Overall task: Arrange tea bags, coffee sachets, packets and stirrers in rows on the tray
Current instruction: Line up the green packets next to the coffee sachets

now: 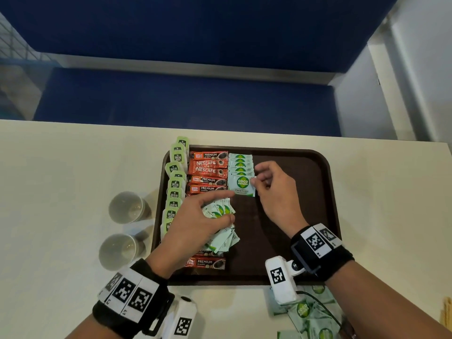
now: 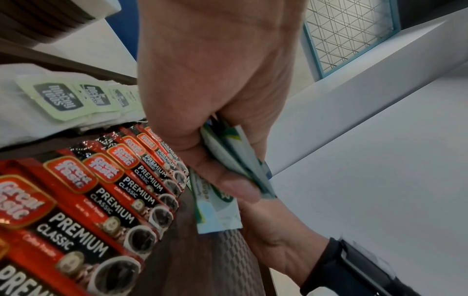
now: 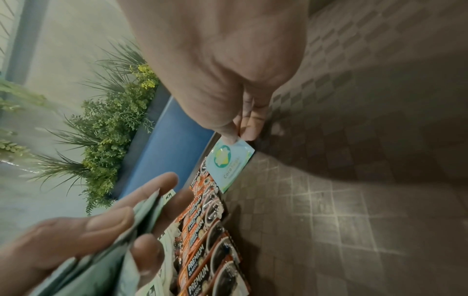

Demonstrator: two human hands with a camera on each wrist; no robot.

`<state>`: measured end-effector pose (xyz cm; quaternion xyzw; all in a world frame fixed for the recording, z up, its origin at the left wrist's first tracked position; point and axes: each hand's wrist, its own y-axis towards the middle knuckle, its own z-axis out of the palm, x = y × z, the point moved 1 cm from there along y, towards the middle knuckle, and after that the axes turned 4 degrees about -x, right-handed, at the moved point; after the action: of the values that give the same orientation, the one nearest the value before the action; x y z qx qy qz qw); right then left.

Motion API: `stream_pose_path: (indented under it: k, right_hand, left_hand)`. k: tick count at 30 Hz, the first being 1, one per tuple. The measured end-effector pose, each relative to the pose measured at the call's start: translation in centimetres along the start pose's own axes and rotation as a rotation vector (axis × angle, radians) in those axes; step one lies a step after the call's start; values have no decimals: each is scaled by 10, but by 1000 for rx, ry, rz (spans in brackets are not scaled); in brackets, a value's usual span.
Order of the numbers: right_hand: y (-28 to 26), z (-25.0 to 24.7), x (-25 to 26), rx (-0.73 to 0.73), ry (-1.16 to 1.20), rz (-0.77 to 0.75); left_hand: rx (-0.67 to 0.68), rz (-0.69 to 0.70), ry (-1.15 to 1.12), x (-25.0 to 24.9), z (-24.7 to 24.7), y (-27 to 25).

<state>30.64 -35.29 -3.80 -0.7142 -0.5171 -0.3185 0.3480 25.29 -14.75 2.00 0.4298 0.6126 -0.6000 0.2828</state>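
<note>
Two hands work above the brown tray [image 1: 305, 167], which lies on the pale table [image 1: 61, 167]. To the left of the left hand [image 1: 193, 228] runs a row of green-tagged tea bags [image 1: 175, 189], and just under and beyond its fingers a row of red coffee sachets [image 1: 208, 171]. This hand grips a fanned bundle of Coco Natura sugar packets [image 1: 220, 216] between thumb and curled fingers. The right hand [image 1: 274, 187] pinches by its corner one sugar packet [image 1: 242, 185], which lies at the near end of the packet row [image 1: 241, 162], touching the coffee sachets. Two paper cups [image 1: 124, 206] stand left of the tray.
</note>
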Motion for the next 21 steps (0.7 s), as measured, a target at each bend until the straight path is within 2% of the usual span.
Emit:
stream_pose_path:
  k: [11,16,18,21]
  right_hand:
    - [1,3,0,-17,9,5]
    - [-11,-6,8,-62,-7,-15]
    - [-25,-13,18,57,90,47]
    - [-46,-22,34,451,286,269]
  left_hand:
    - [-19,-7,-6,0,-1,-1]
    - [-57,31,-54,4,-1,2]
    - [-97,48,-81,4,0,4]
    - [-153,104,-115,2,1,7]
